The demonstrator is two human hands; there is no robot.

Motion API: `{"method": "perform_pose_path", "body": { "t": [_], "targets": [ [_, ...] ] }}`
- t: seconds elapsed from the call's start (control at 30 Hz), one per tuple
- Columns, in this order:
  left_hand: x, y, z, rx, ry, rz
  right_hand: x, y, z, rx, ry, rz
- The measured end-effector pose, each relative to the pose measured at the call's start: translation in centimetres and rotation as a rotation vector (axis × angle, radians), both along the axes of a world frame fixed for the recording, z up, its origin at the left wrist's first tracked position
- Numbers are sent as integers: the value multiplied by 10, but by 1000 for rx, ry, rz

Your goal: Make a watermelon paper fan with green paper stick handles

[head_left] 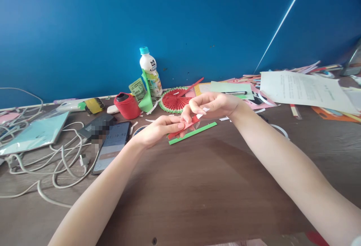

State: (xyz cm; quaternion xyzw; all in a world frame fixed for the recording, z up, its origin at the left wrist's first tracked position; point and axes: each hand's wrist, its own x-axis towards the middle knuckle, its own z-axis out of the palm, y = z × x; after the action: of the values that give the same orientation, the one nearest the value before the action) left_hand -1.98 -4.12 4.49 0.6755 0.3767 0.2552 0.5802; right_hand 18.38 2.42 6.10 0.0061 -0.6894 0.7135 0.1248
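Between the fingers and thumb of my left hand (158, 129) is a narrow red paper strip (187, 125), held slightly tilted above the desk. My right hand (218, 103) bends in from the right, its fingertips pinched close to the strip's upper end. A small white piece (199, 116), perhaps tape or its backing, shows at those fingertips. Just below both hands runs a green paper strip (194, 133); whether it is joined to the red one I cannot tell. Behind my hands lies a round pleated red paper fan (174, 100) with a green and white edge.
A bottle (150, 71) stands by the blue wall, with a red roll (126, 106) in front. Left are a phone (114, 146), tangled white cables (63, 163) and a light-blue packet (36, 129). Paper sheets (304, 90) and scraps lie at the right.
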Motion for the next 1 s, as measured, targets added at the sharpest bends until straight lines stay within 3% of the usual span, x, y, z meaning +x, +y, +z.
{"method": "perform_pose_path", "body": {
  "t": [0.3, 1.0],
  "targets": [
    [1, 0, -1, -28, -115, -34, 3, 0, 2, 15, -37, 13],
    [1, 2, -2, -43, -44, -48, -4, -4, 2, 108, 0, 1]
  ]
}}
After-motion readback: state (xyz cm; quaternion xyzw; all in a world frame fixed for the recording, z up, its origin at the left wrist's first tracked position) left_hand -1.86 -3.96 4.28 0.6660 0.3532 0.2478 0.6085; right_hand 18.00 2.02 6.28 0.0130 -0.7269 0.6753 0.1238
